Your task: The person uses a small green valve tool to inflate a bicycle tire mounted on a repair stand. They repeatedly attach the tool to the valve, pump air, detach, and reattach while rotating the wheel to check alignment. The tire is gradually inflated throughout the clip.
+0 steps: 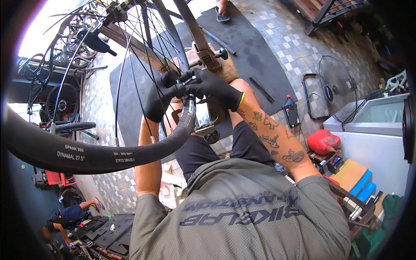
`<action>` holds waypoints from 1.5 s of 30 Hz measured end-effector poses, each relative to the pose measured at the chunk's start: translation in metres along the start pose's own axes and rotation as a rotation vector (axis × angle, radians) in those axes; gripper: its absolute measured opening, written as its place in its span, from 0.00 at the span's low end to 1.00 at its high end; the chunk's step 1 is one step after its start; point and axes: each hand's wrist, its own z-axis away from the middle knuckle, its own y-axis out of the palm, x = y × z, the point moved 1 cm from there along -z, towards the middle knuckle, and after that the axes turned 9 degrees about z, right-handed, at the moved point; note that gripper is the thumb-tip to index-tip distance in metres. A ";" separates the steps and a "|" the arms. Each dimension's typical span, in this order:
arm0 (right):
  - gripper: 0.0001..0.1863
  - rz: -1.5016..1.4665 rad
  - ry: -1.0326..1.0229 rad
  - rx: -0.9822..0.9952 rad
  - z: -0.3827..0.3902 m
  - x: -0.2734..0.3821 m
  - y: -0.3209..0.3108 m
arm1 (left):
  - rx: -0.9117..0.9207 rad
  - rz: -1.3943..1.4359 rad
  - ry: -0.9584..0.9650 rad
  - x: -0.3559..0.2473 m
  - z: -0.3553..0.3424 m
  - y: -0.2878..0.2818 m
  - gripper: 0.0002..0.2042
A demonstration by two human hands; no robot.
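A black bicycle wheel rim (165, 149) curves from the left up to the middle, with spokes rising toward a hub (113, 14) at the top. A metal truing stand (197, 37) holds it. My left hand (161, 95), in a black glove, is closed among the spokes beside the rim, fingertips at a small part I cannot make out. My right hand (211, 89), gloved in black with a yellow cuff, is closed over the upper part of the rim, its fingers meeting the left hand's. What lies between the fingertips is mostly hidden.
Bicycles (65, 102) line the left. A fan (330, 86), white freezer (372, 136) and red jug (323, 141) stand right. A bottle (289, 101) and thin rods (260, 89) are by the mat (271, 60). Another person (71, 214) is at lower left; a foot (222, 13) shows at top.
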 end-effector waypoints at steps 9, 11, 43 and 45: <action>0.16 0.142 -0.091 0.139 -0.003 0.009 -0.020 | -0.350 -0.561 0.084 -0.010 0.007 0.025 0.16; 0.15 0.215 -0.084 0.109 -0.007 0.013 -0.019 | -0.369 -0.505 0.157 -0.010 0.004 0.023 0.14; 0.25 0.032 -0.161 0.025 0.016 0.028 0.013 | -0.461 -0.356 0.365 0.005 -0.017 -0.015 0.19; 0.25 0.016 -0.150 0.032 0.012 0.024 0.014 | -0.313 0.035 0.331 -0.003 0.006 -0.012 0.13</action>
